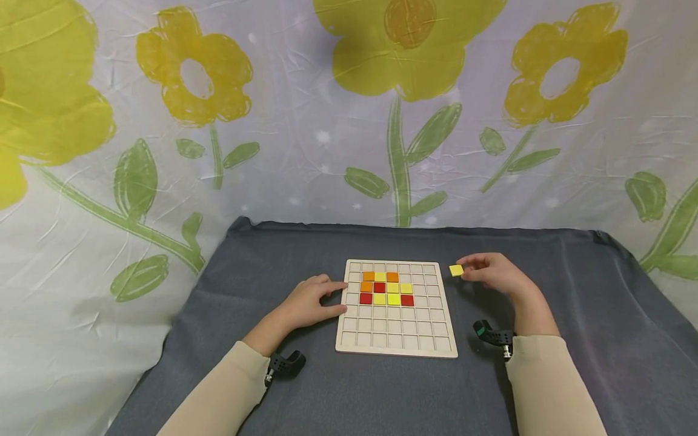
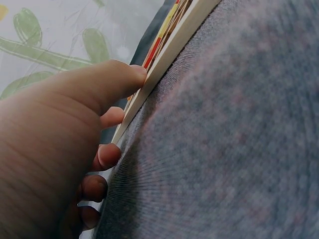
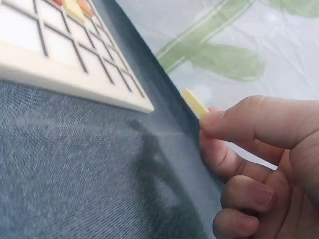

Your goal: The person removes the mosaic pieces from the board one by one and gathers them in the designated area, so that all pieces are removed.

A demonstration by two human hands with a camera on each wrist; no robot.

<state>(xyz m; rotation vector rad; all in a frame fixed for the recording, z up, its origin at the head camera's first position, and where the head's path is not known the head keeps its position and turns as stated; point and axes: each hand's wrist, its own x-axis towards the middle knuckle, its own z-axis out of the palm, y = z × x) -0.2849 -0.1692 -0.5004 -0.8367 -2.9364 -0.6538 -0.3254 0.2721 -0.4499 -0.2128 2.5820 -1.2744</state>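
A light wooden grid board (image 1: 395, 344) lies on the dark cloth. Orange, yellow and red square tiles fill several cells in its upper middle, among them a red tile (image 1: 366, 298) and an orange tile (image 1: 392, 277). At the board's left edge, my left hand (image 1: 305, 304) touches the side with outstretched thumb and index finger; the thumb (image 2: 132, 74) meets the rim in the left wrist view. Off the board's upper right corner, my right hand (image 1: 495, 274) pinches a yellow square tile (image 3: 195, 102) between thumb and fingertips, raised above the cloth.
A dark grey cloth (image 1: 349, 399) covers the table, its far edge (image 1: 327, 227) meeting a pale curtain (image 1: 305, 151) printed with yellow flowers. Dark wrist straps with small devices (image 1: 287, 364) sit at both sleeve ends.
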